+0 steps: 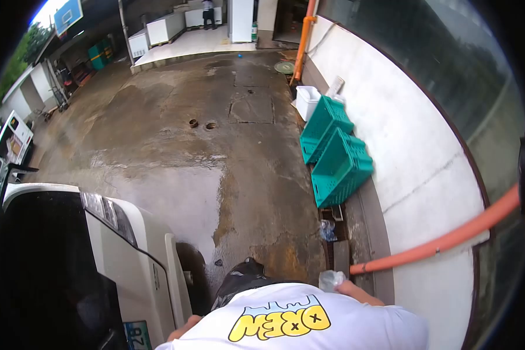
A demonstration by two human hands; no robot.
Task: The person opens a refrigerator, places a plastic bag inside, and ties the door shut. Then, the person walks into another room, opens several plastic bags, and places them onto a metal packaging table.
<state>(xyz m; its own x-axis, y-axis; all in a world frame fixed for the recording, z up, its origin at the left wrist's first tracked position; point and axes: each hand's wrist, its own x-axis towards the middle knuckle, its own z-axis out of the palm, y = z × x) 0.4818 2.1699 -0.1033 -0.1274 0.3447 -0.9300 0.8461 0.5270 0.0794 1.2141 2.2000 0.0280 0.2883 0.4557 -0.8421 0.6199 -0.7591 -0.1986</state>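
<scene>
At the bottom of the head view, my right hand (349, 288) is closed on a see-through plastic item (331, 280), a cup or a bag; I cannot tell which. It is held beside my white shirt (356, 321), above the ground near the wall. My left hand (185, 326) shows only in part at the lower left, close to the rear of a white vehicle (151, 233). Its fingers are mostly hidden, and nothing can be made out in it. One dark shoe or trouser leg (245, 277) shows below me.
Green crates (341, 169) and a white bin (307, 100) stand along the white wall (408, 134) on the right. An orange pipe (443, 242) juts out there. Wet concrete (256, 192) stretches ahead, with small holes (210, 126). A person (208, 13) stands far off near white freezers.
</scene>
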